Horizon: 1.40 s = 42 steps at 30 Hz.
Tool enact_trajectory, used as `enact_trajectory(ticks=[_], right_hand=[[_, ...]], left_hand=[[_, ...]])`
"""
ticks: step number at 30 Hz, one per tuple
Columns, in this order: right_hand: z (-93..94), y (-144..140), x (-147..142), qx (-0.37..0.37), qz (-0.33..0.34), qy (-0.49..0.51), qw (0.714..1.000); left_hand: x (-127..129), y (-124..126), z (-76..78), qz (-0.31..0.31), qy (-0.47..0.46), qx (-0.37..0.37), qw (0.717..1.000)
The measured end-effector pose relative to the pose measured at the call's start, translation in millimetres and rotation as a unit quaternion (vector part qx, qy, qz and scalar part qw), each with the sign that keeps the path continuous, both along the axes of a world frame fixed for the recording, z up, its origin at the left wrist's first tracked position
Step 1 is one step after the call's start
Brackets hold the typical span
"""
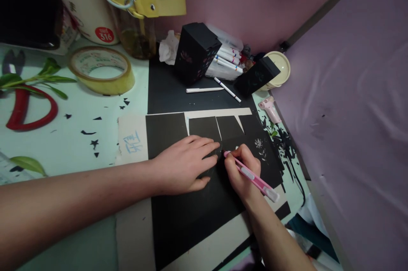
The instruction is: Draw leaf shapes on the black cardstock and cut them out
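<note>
Black paper [188,224] lies on a pale cardboard sheet [132,220], its top edge cut into several flaps. My left hand [188,164] rests flat on this paper with the fingers stretched out. Just to its right, my right hand [244,169] grips a pink craft knife [255,177] like a pen. The knife's tip end meets the paper close to my left fingertips; the blade itself is too small to make out. A cut-out flower pattern [259,145] shows white in the paper to the right of my right hand.
Behind the paper stand a black paper box [196,52], a smaller one [258,75] and several markers [228,56]. At left lie a tape roll [102,71], red-handled scissors [30,109] and a leafy sprig [41,77]. Black scraps [288,152] litter the right edge beside the wall.
</note>
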State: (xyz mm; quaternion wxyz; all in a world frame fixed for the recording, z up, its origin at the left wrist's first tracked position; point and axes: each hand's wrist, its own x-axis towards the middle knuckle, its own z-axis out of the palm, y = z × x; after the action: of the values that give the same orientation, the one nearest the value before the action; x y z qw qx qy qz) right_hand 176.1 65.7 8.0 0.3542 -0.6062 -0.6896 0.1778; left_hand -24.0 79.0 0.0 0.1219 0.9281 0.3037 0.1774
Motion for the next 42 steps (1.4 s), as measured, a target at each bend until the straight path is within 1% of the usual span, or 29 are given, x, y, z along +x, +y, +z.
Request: enact_trajectory(ticks=[7, 20, 23, 26, 32, 42], right_hand=[[-6.3, 2, 0, -0.008, -0.046, 0.071, 0.996], [-10.9, 4, 2, -0.014, -0.040, 0.065, 0.997], [-9.7, 5, 1, -0.009, -0.037, 0.060, 0.997], [-6.9, 5, 0, -0.008, -0.031, 0.035, 0.999], [-1.9, 3, 1, 0.001, -0.004, 0.005, 1.000], [-3.0, 4, 0, -0.017, -0.026, 0.047, 0.998]], left_hand=[[0, 0, -1.2, 0.001, 0.003, 0.000, 1.000], [0, 0, -1.1, 0.002, 0.002, 0.006, 1.000], [0, 0, -1.2, 0.003, 0.001, 0.006, 1.000], [0, -1, -1.8, 0.007, 0.001, 0.002, 1.000], [-1, -1, -3.4, 0.011, 0.004, 0.000, 1.000], [-2, -1, -1.5, 0.010, 0.003, 0.002, 1.000]])
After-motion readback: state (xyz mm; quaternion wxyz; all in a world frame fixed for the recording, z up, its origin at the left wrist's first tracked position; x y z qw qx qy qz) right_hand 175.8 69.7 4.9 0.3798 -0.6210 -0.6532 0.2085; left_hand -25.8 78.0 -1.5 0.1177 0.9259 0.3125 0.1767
